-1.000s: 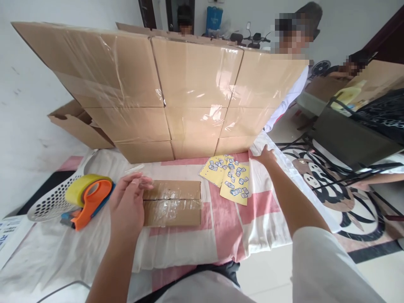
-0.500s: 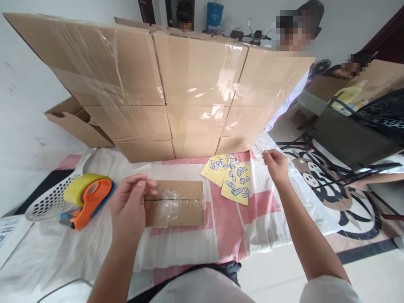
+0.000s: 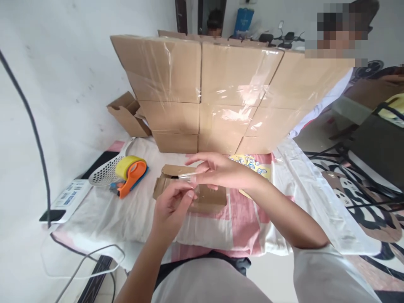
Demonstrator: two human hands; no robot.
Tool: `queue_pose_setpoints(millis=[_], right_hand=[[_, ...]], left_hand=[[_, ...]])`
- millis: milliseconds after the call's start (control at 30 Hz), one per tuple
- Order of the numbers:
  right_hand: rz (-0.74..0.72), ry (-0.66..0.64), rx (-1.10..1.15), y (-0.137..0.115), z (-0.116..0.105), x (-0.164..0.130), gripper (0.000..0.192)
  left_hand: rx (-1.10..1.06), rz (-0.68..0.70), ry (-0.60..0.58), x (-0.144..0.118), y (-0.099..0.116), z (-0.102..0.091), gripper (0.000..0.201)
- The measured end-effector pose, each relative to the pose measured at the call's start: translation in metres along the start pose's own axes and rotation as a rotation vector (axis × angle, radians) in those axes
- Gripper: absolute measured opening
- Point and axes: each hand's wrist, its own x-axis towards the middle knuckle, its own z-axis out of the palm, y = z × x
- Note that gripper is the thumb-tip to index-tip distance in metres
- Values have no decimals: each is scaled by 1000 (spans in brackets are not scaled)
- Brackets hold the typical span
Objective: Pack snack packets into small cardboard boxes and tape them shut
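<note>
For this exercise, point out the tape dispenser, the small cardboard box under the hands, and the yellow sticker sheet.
tape dispenser (image 3: 132, 179), head view, on its orange handle.
small cardboard box (image 3: 210, 200), head view, on its taped top, right of the hands.
yellow sticker sheet (image 3: 252, 162), head view, on the part showing behind the right wrist.

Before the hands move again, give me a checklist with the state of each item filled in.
1. Left hand and right hand meet over the small box: ok.
2. Clear tape strip pinched between the fingers of both hands: ok.
3. Strip free of twists or folds: cannot tell, it is transparent and blurred.
4. Small box lies flat on the cloth: ok.
5. Tape dispenser lies to the left of the small box, apart from the hands: ok.
6. Sticker sheets fully in view: not ok, the right forearm covers most of them.
</note>
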Motion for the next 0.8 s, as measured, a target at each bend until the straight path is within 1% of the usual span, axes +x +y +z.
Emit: queue_pose_setpoints(millis=[100, 167, 267, 333, 400, 467, 533, 633, 700, 800], right_hand=[[-148, 23, -74, 5, 5, 7, 32], [-257, 55, -167, 5, 9, 6, 28], [-417, 88, -406, 1, 14, -2, 31], [-512, 65, -595, -4, 17, -9, 31], [-574, 41, -750, -6, 21, -15, 27], [-604, 52, -834, -6, 23, -18, 23], [-627, 102, -848, -3, 24, -20, 22], [-647, 170, -783, 3, 25, -19, 31], [-630, 188, -758, 6, 26, -19, 38], [-563, 188, -782, 6, 28, -22, 38]], left_hand=[[-1, 4, 21, -4, 1, -4, 7], [-1, -13, 19, -6, 2, -6, 7], [-14, -54, -9, -8, 2, -8, 9], [-32, -88, -23, -10, 2, -8, 12], [-50, -114, -25, -12, 3, -9, 14], [-61, -129, -31, -15, 4, -9, 15], [-67, -149, -42, -19, 6, -8, 14], [-71, -202, -46, -24, 8, -7, 15], [-77, -238, -45, -26, 9, -4, 17], [-94, -267, -42, -27, 10, 1, 17]])
